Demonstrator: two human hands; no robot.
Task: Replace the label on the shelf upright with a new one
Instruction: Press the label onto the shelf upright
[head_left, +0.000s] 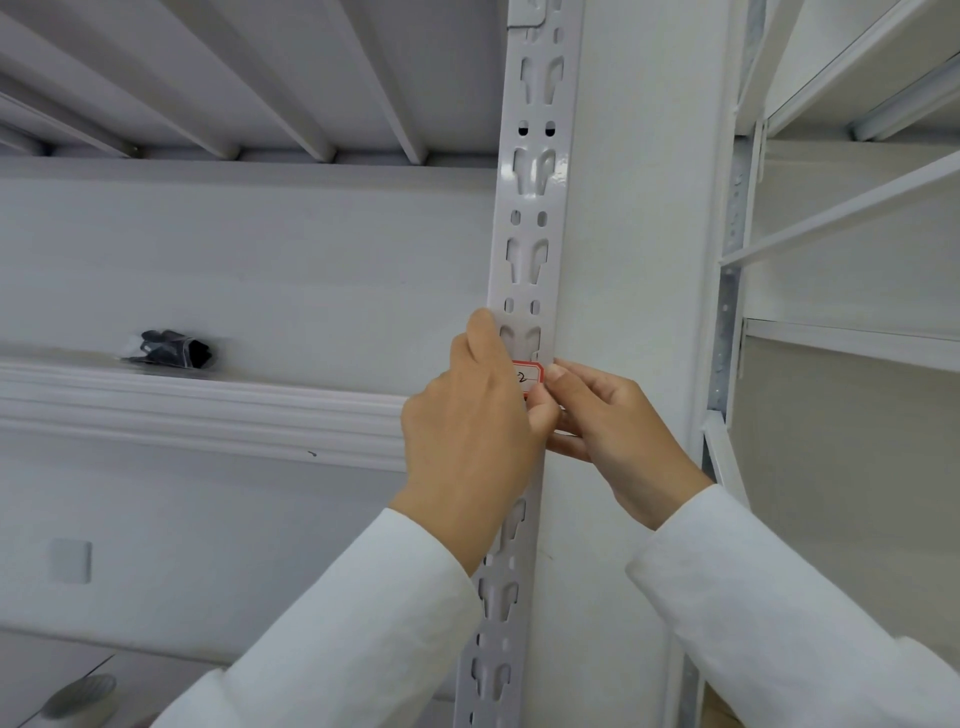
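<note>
Your label (528, 378) sits on the front face of the shelf upright (535, 208), between your two hands. From the part that shows, you cannot tell which way its long side runs; the upright itself runs tall through the view, leaning slightly, with its slotted face toward you.

The label is white with a thin red border and clipped corners, and a handwritten black mark like a "2" shows on it.

Your left hand (467, 431) covers the label's left portion, fingers curled against the upright with the thumb tip at the label's lower edge. Your right hand (608, 421) has its fingers curled, and its thumb and fingertips meet the label's right edge at the upright's corner. Both hands seem to pinch the label, though the contact itself is hidden. The rest of the writing is covered. White sleeves (779, 613) cover both forearms. A dark crumpled item (171, 349) lies on the shelf ledge (208, 400) to the left, too blurred to identify.
</note>
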